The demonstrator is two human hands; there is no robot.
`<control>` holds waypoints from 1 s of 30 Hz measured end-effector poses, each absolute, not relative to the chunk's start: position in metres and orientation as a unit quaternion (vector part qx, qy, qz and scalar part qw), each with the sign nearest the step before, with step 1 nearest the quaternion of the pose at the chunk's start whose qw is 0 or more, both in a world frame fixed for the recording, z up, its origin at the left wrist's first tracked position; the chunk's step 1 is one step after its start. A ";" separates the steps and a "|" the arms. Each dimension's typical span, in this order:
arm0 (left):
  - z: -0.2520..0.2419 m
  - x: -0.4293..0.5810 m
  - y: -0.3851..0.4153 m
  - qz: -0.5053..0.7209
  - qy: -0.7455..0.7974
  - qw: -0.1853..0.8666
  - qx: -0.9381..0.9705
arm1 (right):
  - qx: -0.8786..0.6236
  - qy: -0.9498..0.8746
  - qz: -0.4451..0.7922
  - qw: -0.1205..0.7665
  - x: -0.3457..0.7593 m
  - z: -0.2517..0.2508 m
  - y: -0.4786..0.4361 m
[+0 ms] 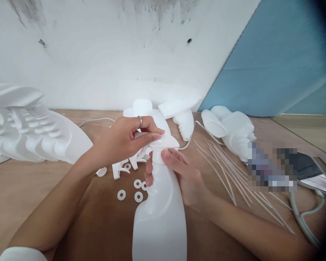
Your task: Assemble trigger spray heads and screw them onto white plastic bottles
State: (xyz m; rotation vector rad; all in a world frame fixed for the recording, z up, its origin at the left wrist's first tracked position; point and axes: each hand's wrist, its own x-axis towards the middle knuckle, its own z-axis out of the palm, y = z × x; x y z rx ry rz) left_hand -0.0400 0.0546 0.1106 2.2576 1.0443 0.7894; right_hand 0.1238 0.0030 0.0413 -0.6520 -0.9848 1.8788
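Observation:
A white plastic spray bottle [163, 221] stands in front of me, its body running down past the lower picture edge. On its neck sits a white spray head [166, 142]. My left hand [135, 134], with a ring on one finger, pinches the top of the spray head between thumb and fingers. Wrapped round the bottle's neck just below is my right hand [186, 174], thumb in front and fingertips showing on the far side. Several white washers [121, 195] and white trigger pieces [118, 169] lie left of the bottle, partly behind my left hand.
White bottles [37, 134] are piled at the left. More white bottles [230, 127] and spray-head shells [184, 123] lie toward the back. Thin white tubes [228, 170] spread across the wooden table [103, 224] at right, near a phone [315, 170] and cables [296, 206]. A white wall [111, 54] stands behind.

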 end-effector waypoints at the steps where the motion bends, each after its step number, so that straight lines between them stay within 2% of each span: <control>1: 0.111 -0.040 0.054 0.295 0.385 0.267 0.833 | -0.271 -0.399 0.754 0.446 0.123 0.042 0.003; 8: 0.098 -0.037 0.056 0.306 0.396 0.352 0.791 | -0.333 -0.408 0.732 0.433 0.122 0.047 0.007; 13: 0.062 -0.047 0.043 0.394 0.430 0.365 0.726 | -0.335 -0.354 0.787 0.378 0.132 0.038 0.019; 16: 0.044 -0.059 0.022 0.401 0.481 0.393 0.673 | -0.338 -0.332 0.809 0.348 0.136 0.036 0.025; 22: 0.032 -0.072 -0.024 0.272 0.500 0.456 0.684 | -0.304 -0.376 0.759 0.436 0.142 0.051 0.027; 25: 0.033 -0.070 -0.038 0.248 0.470 0.486 0.694 | -0.286 -0.419 0.737 0.446 0.146 0.062 0.021; 30: 0.036 -0.072 -0.050 0.253 0.505 0.464 0.682 | -0.278 -0.450 0.726 0.441 0.147 0.071 0.013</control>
